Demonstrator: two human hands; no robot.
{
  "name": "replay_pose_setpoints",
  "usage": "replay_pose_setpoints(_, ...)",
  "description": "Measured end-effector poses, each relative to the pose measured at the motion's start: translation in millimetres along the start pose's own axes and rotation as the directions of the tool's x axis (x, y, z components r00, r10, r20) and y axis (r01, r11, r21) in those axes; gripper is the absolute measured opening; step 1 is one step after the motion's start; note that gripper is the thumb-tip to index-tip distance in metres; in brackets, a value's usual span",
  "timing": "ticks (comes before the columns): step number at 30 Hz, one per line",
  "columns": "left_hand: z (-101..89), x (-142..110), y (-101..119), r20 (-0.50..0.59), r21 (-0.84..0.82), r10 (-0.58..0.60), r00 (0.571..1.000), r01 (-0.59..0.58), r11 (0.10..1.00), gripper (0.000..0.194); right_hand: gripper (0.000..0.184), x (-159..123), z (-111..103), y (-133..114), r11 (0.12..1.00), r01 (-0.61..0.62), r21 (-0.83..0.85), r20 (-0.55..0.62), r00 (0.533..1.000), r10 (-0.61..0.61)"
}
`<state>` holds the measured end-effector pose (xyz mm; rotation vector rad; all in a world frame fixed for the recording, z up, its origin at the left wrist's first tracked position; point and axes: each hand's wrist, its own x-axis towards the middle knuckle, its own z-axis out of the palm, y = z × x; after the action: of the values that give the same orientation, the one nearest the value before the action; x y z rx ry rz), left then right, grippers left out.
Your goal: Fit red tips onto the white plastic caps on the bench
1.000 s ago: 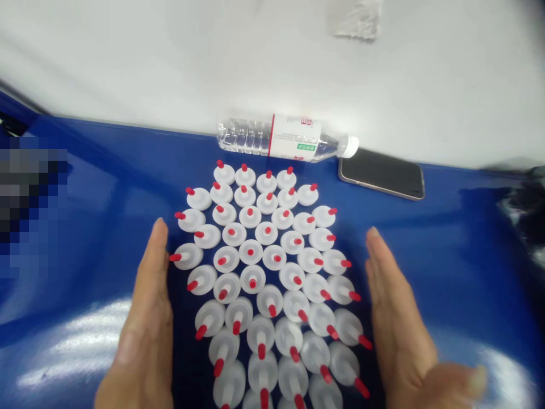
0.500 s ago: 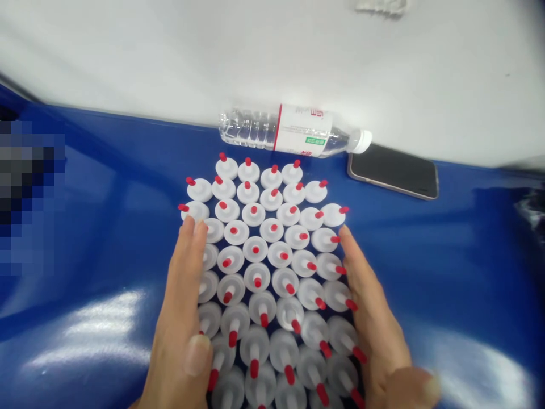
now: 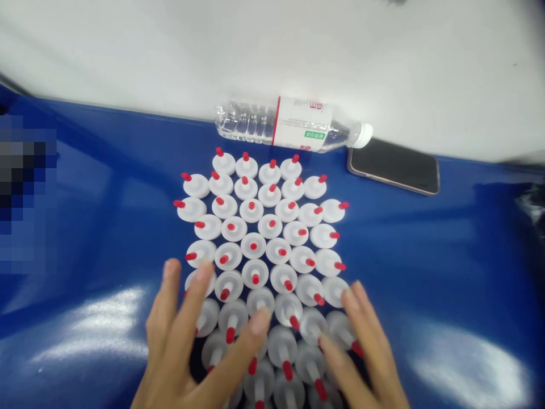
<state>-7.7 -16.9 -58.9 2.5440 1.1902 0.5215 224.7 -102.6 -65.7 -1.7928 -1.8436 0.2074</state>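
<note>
Head-worn view, facing forward and down, close above blue table [image 3: 106, 227]

Bright scene; white glare [image 3: 96, 326] on the table [image 3: 106, 227] outside both hands: left hand [image 3: 170, 346], right hand [image 3: 377, 363], each softly blurred. Pixelated patch [image 3: 25, 193] beyond the left.

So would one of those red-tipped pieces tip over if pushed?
A piece would probably slide before tipping, since its disc looks broad and the table glossy. Its pale, translucent body suggests light plastic. Others crowd close, so a push might well shift several.
</note>
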Motion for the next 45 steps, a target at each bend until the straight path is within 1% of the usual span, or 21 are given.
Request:
replay_pose_setpoints(2, -1.9, 5.3, 6.8, 0.086, 0.017, 0.084, 0.993, -0.086, 0.996, 0.107, 0.078, -4.8, -0.3, -5.9, 0.994, 0.080, -0.072, 0.067, 0.995, -0.075)
replay_pose_setpoints(3, -1.1, 9.4, 8.6, 0.086, 0.015, 0.123, 0.989, -0.125, 0.992, 0.094, 0.076, -3.9, -0.2, -6.3, 0.989, 0.113, -0.099, 0.100, 0.990, -0.103)
replay_pose_setpoints(6, 6.9, 22.8, 9.5, -0.039, -0.010, 0.228, 0.973, -0.229, 0.973, 0.053, 0.072, 7.8, -1.0, 2.2, 0.973, 0.200, -0.112, 0.173, 0.969, -0.179)
replay_pose_setpoints(7, 10.3, 26.5, 9.3, -0.071, -0.025, 0.253, 0.965, -0.256, 0.966, 0.045, 0.071, 12.9, -1.6, 6.6, 0.970, 0.229, -0.089, 0.181, 0.961, -0.210)
replay_pose_setpoints(9, 15.8, 32.8, 9.2, -0.094, -0.038, 0.290, 0.952, -0.295, 0.955, 0.039, 0.064, 22.8, -2.6, 14.9, 0.962, 0.272, -0.028, 0.165, 0.950, -0.264)
replay_pose_setpoints(11, 18.8, 39.1, 9.9, -0.108, -0.029, 0.325, 0.940, -0.330, 0.944, 0.032, 0.046, 31.4, -3.0, 20.3, 0.970, 0.242, 0.013, 0.103, 0.965, -0.242)
replay_pose_setpoints(13, 20.0, 47.1, 10.6, -0.122, -0.013, 0.366, 0.923, -0.370, 0.929, 0.021, 0.027, 39.0, -3.0, 22.9, 0.985, 0.169, 0.038, 0.029, 0.985, -0.170)
replay_pose_setpoints(16, 20.9, 60.8, 10.6, -0.113, -0.027, 0.399, 0.910, -0.405, 0.914, 0.008, 0.013, 48.8, -3.7, 25.3, 0.992, 0.111, 0.061, -0.029, 0.994, -0.109)
replay_pose_setpoints(19, 21.4, 69.9, 8.4, -0.100, -0.057, 0.420, 0.902, -0.427, 0.903, 0.012, 0.010, 54.5, -5.2, 28.6, 0.993, 0.079, 0.092, -0.066, 0.995, -0.073)
replay_pose_setpoints(22, 19.8, 72.6, 4.7, -0.121, -0.067, 0.423, 0.898, -0.432, 0.899, 0.021, 0.016, 55.5, -6.6, 31.4, 0.994, 0.056, 0.093, -0.096, 0.994, -0.047)
replay_pose_setpoints(24, 17.4, 72.6, 2.4, -0.155, -0.095, 0.391, 0.907, -0.407, 0.908, 0.021, 0.024, 54.3, -8.1, 31.7, 0.996, 0.053, 0.067, -0.098, 0.994, -0.046)
replay_pose_setpoints(28, 12.2, 67.5, 1.7, -0.162, -0.190, 0.369, 0.915, -0.395, 0.899, 0.010, 0.049, 45.9, -15.1, 26.3, 0.998, 0.063, 0.015, -0.120, 0.991, -0.061)
replay_pose_setpoints(31, 12.2, 58.6, 5.5, -0.154, -0.205, 0.317, 0.936, -0.344, 0.917, 0.021, 0.060, 32.7, -19.8, 19.2, 0.999, 0.035, -0.016, -0.138, 0.990, -0.036)
replay_pose_setpoints(32, 13.3, 56.1, 7.2, -0.145, -0.195, 0.325, 0.935, -0.349, 0.917, 0.024, 0.062, 28.2, -19.8, 17.4, 0.999, 0.031, -0.019, -0.097, 0.995, -0.033)
replay_pose_setpoints(34, 16.5, 54.3, 10.1, -0.116, -0.155, 0.377, 0.919, -0.392, 0.907, 0.031, 0.068, 21.7, -16.9, 15.5, 0.997, 0.057, -0.043, 0.054, 0.997, -0.054)
replay_pose_setpoints(35, 18.5, 55.0, 11.1, -0.097, -0.130, 0.413, 0.905, -0.423, 0.897, 0.033, 0.070, 20.4, -14.3, 15.6, 0.994, 0.083, -0.067, 0.129, 0.989, -0.074)
replay_pose_setpoints(36, 20.5, 56.8, 11.9, -0.084, -0.098, 0.442, 0.893, -0.449, 0.888, 0.033, 0.069, 20.6, -11.2, 16.2, 0.990, 0.107, -0.093, 0.170, 0.981, -0.091)
replay_pose_setpoints(37, 22.4, 59.2, 12.3, -0.069, -0.058, 0.449, 0.891, -0.453, 0.889, 0.031, 0.066, 22.2, -8.1, 17.2, 0.987, 0.115, -0.116, 0.180, 0.979, -0.093)
replay_pose_setpoints(39, 25.0, 64.1, 12.4, -0.074, 0.016, 0.461, 0.884, -0.461, 0.887, 0.028, 0.060, 27.9, -3.8, 19.5, 0.989, 0.090, -0.120, 0.133, 0.988, -0.074)
replay_pose_setpoints(42, 24.9, 65.2, 11.6, -0.065, 0.023, 0.455, 0.888, -0.455, 0.890, 0.029, 0.055, 30.1, -7.3, 22.1, 0.994, 0.069, -0.087, 0.059, 0.996, -0.064)
replay_pose_setpoints(45, 20.7, 52.7, 9.5, 0.012, -0.025, 0.404, 0.915, -0.403, 0.915, 0.027, 0.047, 9.7, -22.1, 22.5, 0.995, 0.046, -0.089, -0.041, 0.998, -0.050)
